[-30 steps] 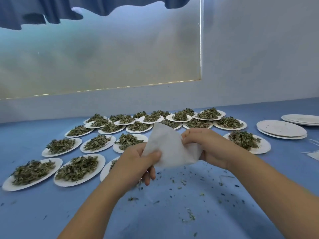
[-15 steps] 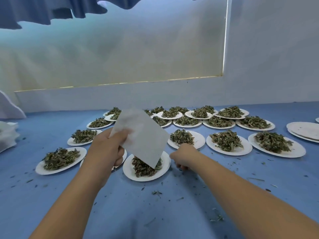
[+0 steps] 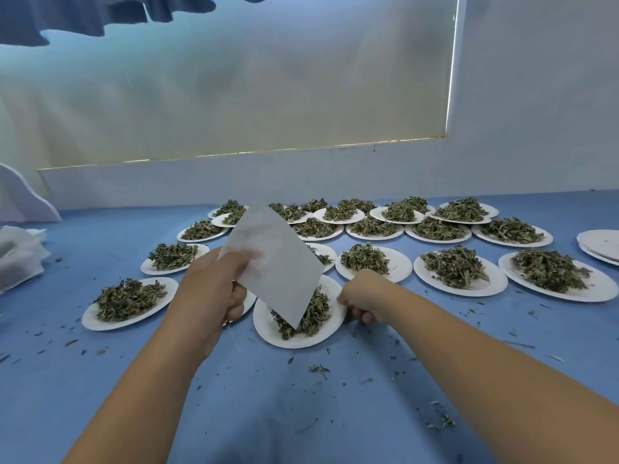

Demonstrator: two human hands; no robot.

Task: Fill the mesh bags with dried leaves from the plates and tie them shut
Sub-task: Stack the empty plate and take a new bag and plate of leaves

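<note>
Left hand: I pinch the flat mesh bag above the nearest plate.
Right hand: fingers curled at its rim, seemingly gripping it.
Progress: this bag unfilled and untied; many heaped plates left.

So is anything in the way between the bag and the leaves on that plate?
No, nothing visible. The left hand holds the bag over the leaves on the nearest plate, its lower corner in front of the pile. The right hand grips that plate's rim.
</note>
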